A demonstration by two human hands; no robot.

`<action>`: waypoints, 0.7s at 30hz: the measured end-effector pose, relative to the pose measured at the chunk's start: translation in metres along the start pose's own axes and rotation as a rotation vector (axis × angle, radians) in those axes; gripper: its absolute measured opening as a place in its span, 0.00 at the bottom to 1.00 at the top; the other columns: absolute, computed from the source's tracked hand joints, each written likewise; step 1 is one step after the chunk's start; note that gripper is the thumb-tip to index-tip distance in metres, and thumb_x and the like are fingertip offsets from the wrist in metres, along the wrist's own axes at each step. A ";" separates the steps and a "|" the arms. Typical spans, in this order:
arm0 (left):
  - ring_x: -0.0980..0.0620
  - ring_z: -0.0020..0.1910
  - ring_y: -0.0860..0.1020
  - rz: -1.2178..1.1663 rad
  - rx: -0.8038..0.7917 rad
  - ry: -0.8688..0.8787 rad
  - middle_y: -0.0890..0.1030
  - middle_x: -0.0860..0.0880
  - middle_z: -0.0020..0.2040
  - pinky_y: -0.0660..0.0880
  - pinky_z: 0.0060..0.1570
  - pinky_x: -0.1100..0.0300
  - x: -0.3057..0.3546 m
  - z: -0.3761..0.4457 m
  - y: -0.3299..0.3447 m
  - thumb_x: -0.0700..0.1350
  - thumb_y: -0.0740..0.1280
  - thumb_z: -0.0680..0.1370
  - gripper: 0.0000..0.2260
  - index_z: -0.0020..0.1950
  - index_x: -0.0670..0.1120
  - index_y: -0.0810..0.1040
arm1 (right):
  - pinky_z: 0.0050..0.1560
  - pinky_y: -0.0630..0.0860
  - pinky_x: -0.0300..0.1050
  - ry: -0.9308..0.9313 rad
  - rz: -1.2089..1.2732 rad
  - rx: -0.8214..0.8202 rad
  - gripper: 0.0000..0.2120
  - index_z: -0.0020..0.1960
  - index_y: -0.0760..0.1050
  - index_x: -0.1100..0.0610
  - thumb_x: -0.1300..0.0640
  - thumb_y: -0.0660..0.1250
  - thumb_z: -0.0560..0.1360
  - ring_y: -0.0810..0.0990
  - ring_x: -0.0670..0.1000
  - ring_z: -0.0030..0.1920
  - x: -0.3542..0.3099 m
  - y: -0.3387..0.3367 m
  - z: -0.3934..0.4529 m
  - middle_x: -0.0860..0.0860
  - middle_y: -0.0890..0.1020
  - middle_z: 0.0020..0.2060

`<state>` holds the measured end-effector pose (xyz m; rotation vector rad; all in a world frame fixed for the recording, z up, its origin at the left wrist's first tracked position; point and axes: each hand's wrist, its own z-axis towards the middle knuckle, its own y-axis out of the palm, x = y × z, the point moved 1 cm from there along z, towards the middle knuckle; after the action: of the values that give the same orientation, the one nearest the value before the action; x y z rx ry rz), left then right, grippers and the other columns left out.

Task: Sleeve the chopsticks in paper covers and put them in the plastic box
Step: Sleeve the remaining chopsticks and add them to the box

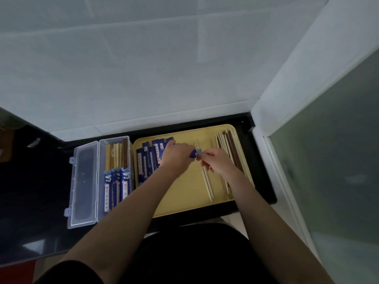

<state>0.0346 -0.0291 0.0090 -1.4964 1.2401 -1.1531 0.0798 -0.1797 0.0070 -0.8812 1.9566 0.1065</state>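
We see two bare forearms reaching out from the bottom of the view, uncovered from wrist to above the elbow. Our left hand (176,155) and right hand (219,160) wear no gloves, and we make out no rings, watch or bracelets on them. A dark, short sleeve (67,272) edge shows at our left upper arm. Below, between the arms, a black garment (194,255) covers our torso or lap; its fabric looks plain.
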 end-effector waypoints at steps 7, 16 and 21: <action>0.51 0.36 0.77 -0.758 -0.067 -0.420 0.79 0.48 0.39 0.74 0.37 0.56 0.008 -0.007 0.010 0.53 0.68 0.79 0.11 0.46 0.46 0.79 | 0.47 0.79 0.46 0.179 -0.574 0.075 0.10 0.56 0.75 0.55 0.49 0.65 0.81 0.81 0.50 0.46 0.048 0.001 0.004 0.51 0.80 0.47; 0.50 0.36 0.78 -1.472 -0.158 -0.778 0.79 0.45 0.41 0.77 0.38 0.57 0.008 -0.024 0.013 0.49 0.67 0.81 0.14 0.57 0.40 0.80 | 0.47 0.73 0.43 0.240 -0.641 0.089 0.10 0.61 0.74 0.60 0.60 0.62 0.81 0.80 0.54 0.57 0.068 0.031 -0.004 0.55 0.80 0.57; 0.51 0.31 0.73 -1.686 -0.184 -0.901 0.76 0.47 0.34 0.72 0.32 0.58 0.006 -0.029 0.013 0.54 0.60 0.84 0.18 0.56 0.40 0.80 | 0.42 0.75 0.39 0.156 -0.474 0.187 0.13 0.64 0.71 0.59 0.63 0.63 0.80 0.81 0.51 0.49 0.065 0.027 -0.004 0.53 0.79 0.52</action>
<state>0.0040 -0.0389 0.0036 -2.7637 -0.8307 -0.9176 0.0416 -0.1961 -0.0496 -1.2287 1.8083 -0.4247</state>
